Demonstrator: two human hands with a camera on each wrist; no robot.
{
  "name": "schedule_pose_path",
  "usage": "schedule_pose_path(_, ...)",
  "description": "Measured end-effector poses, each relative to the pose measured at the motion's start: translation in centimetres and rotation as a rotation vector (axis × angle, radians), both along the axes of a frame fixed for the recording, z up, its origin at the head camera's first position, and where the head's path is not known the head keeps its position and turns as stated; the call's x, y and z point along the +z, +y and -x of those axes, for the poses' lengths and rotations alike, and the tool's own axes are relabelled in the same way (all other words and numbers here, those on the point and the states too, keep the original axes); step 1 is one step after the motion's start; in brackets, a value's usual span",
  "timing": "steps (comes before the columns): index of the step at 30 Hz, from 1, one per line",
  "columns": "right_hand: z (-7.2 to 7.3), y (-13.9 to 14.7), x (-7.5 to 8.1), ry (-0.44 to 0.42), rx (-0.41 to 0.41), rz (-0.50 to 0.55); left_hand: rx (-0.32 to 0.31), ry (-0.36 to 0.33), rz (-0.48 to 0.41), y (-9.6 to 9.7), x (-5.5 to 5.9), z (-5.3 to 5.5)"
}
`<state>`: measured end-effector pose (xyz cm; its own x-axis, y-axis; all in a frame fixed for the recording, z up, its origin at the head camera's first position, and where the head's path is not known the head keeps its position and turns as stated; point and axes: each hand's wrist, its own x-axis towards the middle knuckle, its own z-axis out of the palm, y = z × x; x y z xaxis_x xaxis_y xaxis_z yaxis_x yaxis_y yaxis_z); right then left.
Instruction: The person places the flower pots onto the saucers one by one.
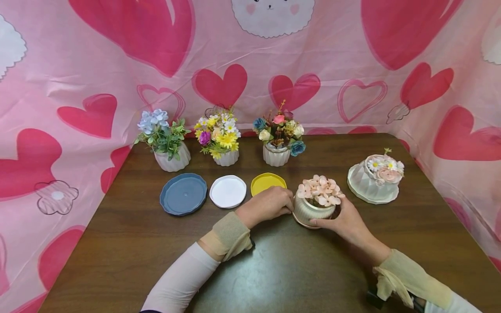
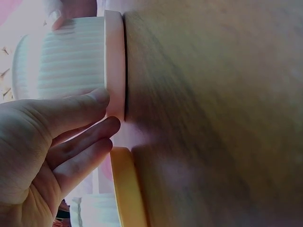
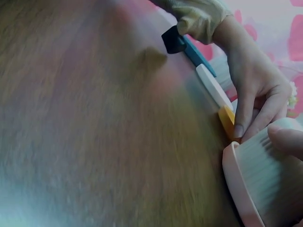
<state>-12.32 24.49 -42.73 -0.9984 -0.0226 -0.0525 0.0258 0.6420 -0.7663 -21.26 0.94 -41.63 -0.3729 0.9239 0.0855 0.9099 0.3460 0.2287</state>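
Observation:
A ribbed white flower pot (image 1: pixel 313 211) with pale pink blossoms (image 1: pixel 322 190) stands on a thin pink saucer (image 2: pixel 115 66). My right hand (image 1: pixel 352 221) grips the pot from its right side, thumb across the front; in the right wrist view only that thumb (image 3: pixel 289 141) shows at the pot wall. At the saucer's left edge, my left hand (image 1: pixel 270 202) pinches the rim between thumb and fingertips. Just behind the left hand lies a yellow saucer (image 1: pixel 268 180), partly covered by it in the head view.
A blue saucer (image 1: pixel 183 194) and a white saucer (image 1: pixel 228 191) lie to the left. Behind stand pots with blue flowers (image 1: pixel 172 157), yellow flowers (image 1: pixel 227 157) and mixed roses (image 1: pixel 276 155). At right, a daisy pot (image 1: pixel 377 171) sits on a white saucer (image 1: pixel 356 184).

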Motion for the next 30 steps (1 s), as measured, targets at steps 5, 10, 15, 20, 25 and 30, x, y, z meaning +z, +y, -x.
schedule_pose_path(5,0.0,0.1,-0.1,0.024,0.025,-0.009,0.002,-0.001,-0.001,0.0,-0.1,0.0)
schedule_pose_path(10,0.0,0.2,-0.3,0.046,0.038,-0.001,0.002,-0.004,-0.006,0.0,-0.1,-0.1)
schedule_pose_path(15,0.0,0.3,-0.4,0.075,0.049,-0.019,0.004,-0.001,-0.003,0.0,-0.2,-0.1)
schedule_pose_path(20,-0.1,0.8,-0.5,0.082,0.063,-0.094,-0.001,0.003,-0.005,0.0,-0.2,-0.2)
schedule_pose_path(25,-0.3,1.2,-0.4,0.082,0.071,-0.175,0.002,0.030,0.008,0.1,-0.2,-0.1)
schedule_pose_path(30,-0.3,1.3,-0.4,0.103,0.069,-0.224,0.016,0.026,0.017,0.1,0.0,-0.2)
